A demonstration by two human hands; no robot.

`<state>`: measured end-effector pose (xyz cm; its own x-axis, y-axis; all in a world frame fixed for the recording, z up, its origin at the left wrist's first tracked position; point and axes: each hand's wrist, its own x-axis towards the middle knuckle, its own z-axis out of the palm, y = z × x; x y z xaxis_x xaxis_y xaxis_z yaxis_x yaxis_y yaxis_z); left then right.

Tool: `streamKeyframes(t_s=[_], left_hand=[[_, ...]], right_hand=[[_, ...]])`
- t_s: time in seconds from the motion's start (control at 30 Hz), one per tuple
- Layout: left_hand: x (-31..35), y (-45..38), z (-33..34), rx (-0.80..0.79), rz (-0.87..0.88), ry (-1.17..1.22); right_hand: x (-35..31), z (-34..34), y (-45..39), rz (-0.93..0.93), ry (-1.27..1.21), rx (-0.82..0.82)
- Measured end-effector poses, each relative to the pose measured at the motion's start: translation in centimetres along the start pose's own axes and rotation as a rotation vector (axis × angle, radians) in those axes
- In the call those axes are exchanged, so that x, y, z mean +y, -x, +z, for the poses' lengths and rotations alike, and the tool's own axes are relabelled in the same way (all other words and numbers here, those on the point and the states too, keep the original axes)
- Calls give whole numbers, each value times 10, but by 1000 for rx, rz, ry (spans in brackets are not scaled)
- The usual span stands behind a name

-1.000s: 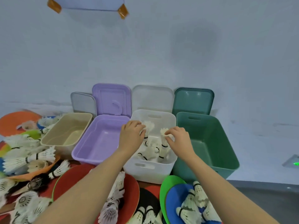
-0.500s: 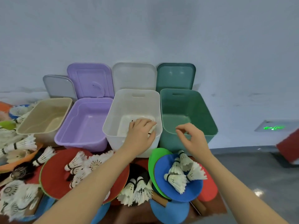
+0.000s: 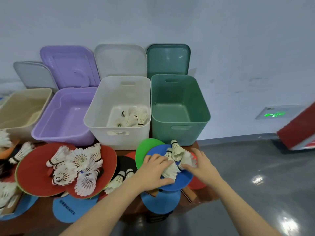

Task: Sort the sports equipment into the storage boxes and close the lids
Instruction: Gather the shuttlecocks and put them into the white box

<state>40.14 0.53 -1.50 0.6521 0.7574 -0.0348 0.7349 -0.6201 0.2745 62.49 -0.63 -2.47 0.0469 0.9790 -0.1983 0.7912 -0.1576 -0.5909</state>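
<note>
At the left, a beige box (image 3: 23, 108) with a matte, rounded rim stands beside a glossy purple box (image 3: 64, 116), both bare inside as far as can be seen, their lids propped against the wall behind. In front, feathered shuttlecocks (image 3: 76, 164), white and bristly with cork tips, lie heaped on a flat red paddle (image 3: 34, 169). The white box (image 3: 119, 106), smooth plastic with slotted handles, holds several shuttlecocks on its floor; the green box (image 3: 179, 106) beside it looks to hold nothing. Further right, the left hand (image 3: 153, 171) lies over a cluster of shuttlecocks (image 3: 177, 160) on a round blue paddle (image 3: 179, 183), fingers curled round the feathers, thumb along the paddle face. The right hand (image 3: 202, 166) closes in from the other side, fingers bent against the flared skirts. The step in hand appears to be gathering this cluster. The next move likely calls for a light 2-handed lift to the white box, since the feathers would crush easily. All 4 lids are off.
</note>
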Motion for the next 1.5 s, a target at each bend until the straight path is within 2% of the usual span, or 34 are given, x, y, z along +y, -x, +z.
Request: streamKeyframes(t_s=[0.17, 0.4, 0.57, 0.77, 0.93, 1.03, 1.13, 1.27, 1.43, 1.5], left_hand=[[9, 0, 13, -52, 10, 44], [13, -1, 22, 54, 8, 46], [10, 10, 11, 280, 18, 81], [-6, 18, -31, 523, 25, -13], [-37, 18, -77, 748, -76, -93], [-61, 13, -105, 822, -180, -165], [-88, 7, -133, 824, -267, -199], [-120, -2, -156, 777, -316, -59], [-147, -9, -162, 500, -421, -34], [-151, -8, -159, 457, -461, -79]], right_hand=[[3, 6, 5, -89, -63, 130], [6, 3, 17, -167, -172, 224], [-7, -7, 21, -304, -216, 358], [-42, -16, 11, -501, -265, 477], [-99, -25, -17, -616, -292, 484], [-135, -28, -39, -678, -284, 500], [-170, -31, -66, -702, -260, 506], [-206, -28, -97, -682, -218, 450], [-222, -14, -125, -532, 39, 273], [-217, -10, -129, -499, 136, 223]])
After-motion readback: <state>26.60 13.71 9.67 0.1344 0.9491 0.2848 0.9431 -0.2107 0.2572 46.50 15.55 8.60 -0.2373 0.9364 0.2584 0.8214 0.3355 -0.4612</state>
